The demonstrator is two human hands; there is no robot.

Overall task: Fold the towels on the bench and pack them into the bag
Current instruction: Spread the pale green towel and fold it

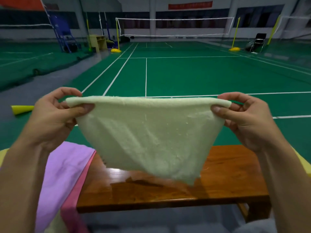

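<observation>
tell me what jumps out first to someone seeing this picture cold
The pale cream terry towel fills the centre, held up in the air over the glossy brown wooden bench, with the left hand and right hand each pinching a top corner. At lower left a lilac towel lies on a pink one across the bench end. Behind stretches a green badminton court with a white-edged net.

towels: three, a cream towel [148,137] above the bench [227,179], a purple towel [62,174] and pink towel [79,187] on its left end
hands: two, left hand [55,118] and right hand [244,120]
</observation>
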